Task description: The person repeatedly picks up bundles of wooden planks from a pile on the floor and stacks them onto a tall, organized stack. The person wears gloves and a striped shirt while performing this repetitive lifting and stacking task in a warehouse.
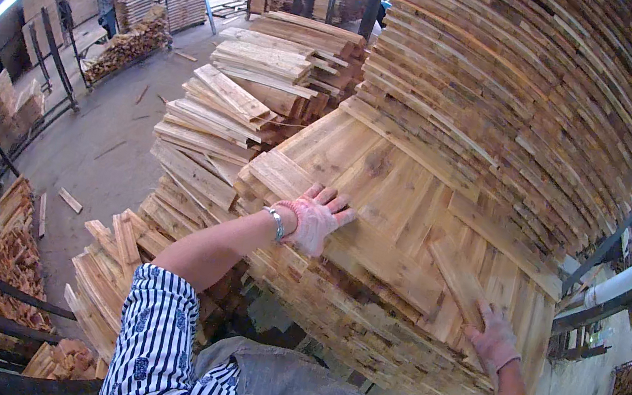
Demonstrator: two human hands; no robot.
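Wooden plank [455,280] lies angled atop the board stack [375,349], near end at the right hand [494,339], fingers' grip unclear; left hand [317,219] splayed, grasping nothing. Best guided flat, gently.

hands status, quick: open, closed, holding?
Left hand: open, palm down on the stack, holding nothing.
Right hand: fingers at the near end of a loose board; closed grip or not, can't tell.

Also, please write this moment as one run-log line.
left hand: spread on board stack | right hand: at near end of narrow board
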